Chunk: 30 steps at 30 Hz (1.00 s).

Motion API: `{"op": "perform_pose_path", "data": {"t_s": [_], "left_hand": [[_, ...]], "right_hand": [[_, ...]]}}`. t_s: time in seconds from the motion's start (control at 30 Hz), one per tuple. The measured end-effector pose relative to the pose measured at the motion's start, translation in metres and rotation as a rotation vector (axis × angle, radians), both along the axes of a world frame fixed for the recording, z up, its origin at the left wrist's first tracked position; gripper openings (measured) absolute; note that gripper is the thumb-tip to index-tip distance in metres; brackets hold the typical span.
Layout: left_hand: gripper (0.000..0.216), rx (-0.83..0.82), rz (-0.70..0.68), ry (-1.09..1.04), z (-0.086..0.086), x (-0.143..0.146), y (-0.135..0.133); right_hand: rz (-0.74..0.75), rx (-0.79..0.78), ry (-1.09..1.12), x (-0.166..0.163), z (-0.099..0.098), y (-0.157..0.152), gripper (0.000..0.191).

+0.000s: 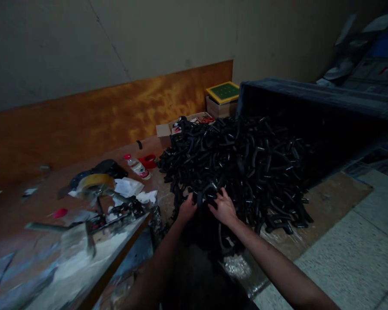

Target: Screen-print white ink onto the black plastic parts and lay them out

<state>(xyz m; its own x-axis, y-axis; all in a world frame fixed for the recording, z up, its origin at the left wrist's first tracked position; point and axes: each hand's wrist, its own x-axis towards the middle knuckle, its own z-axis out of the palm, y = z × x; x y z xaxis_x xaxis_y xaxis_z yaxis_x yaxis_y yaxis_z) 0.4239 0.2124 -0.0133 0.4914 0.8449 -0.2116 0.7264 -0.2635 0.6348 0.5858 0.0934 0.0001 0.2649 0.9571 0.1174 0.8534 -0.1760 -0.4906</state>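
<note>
A large heap of black, curved, glossy parts (255, 159), perhaps plastic or rubber, spreads in front of me. At its near edge, my left hand (187, 209) has its fingers closed against a black curved part (199, 199); the fingertips are partly hidden. Just to the right, my right hand (225, 208) bends its thumb and fingers around the other side of what looks like the same part. Dim light makes single pieces hard to separate.
A big dark crate (310, 97) lies tipped, its mouth toward the heap. Behind stand a cardboard box (163, 130) and a green-yellow box (224, 92). Left are a water bottle (138, 167), red tape ring (148, 161), yellow tape roll (95, 181) and a board-topped bench (106, 254).
</note>
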Motion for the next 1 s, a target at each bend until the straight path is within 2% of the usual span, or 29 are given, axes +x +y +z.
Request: {"op": "perform_pose_path", "data": {"t_s": [0.13, 0.27, 0.37, 0.43, 0.47, 0.53, 0.63, 0.7, 0.73, 0.8, 0.9, 1.0], "left_hand": [[0.039, 0.081, -0.055, -0.011, -0.001, -0.028, -0.026], [0.046, 0.162, -0.158, 0.030, 0.000, -0.048, -0.044], [0.050, 0.304, -0.107, 0.064, 0.004, -0.062, -0.069], [0.049, 0.477, -0.084, 0.017, 0.006, -0.070, -0.098], [0.049, 0.561, -0.117, -0.019, 0.006, -0.074, -0.116], [0.052, 0.679, -0.312, -0.076, 0.000, -0.077, -0.155], [0.057, 0.702, -0.802, -0.071, -0.022, -0.070, -0.203], [0.061, 0.670, -0.983, -0.029, -0.041, -0.061, -0.217], [0.062, 0.656, -0.996, 0.000, -0.049, -0.056, -0.218], [0.060, 0.633, -0.922, 0.062, -0.060, -0.046, -0.211], [0.050, 0.607, -0.807, 0.125, -0.062, -0.038, -0.197], [0.042, 0.582, -0.756, 0.132, -0.060, -0.034, -0.193]], "right_hand": [[0.104, -0.025, 0.000, -0.016, -0.002, -0.016, 0.036], [0.250, -0.112, -0.037, -0.007, 0.003, -0.035, 0.028], [0.211, -0.056, -0.009, 0.010, 0.001, -0.079, 0.030], [0.118, 0.028, -0.001, 0.017, -0.007, -0.123, 0.038], [0.089, 0.060, -0.007, 0.018, -0.014, -0.148, 0.042], [0.113, 0.072, -0.024, 0.012, -0.031, -0.195, 0.053], [0.329, 0.000, -0.033, -0.007, -0.061, -0.238, 0.062], [0.405, -0.032, -0.039, -0.020, -0.076, -0.241, 0.055], [0.402, -0.042, -0.044, -0.026, -0.080, -0.236, 0.051], [0.357, -0.055, -0.047, -0.031, -0.080, -0.218, 0.044], [0.308, -0.055, -0.026, -0.023, -0.066, -0.194, 0.031], [0.113, -0.090, -0.071, 0.007, -0.046, -0.193, 0.034]]}}
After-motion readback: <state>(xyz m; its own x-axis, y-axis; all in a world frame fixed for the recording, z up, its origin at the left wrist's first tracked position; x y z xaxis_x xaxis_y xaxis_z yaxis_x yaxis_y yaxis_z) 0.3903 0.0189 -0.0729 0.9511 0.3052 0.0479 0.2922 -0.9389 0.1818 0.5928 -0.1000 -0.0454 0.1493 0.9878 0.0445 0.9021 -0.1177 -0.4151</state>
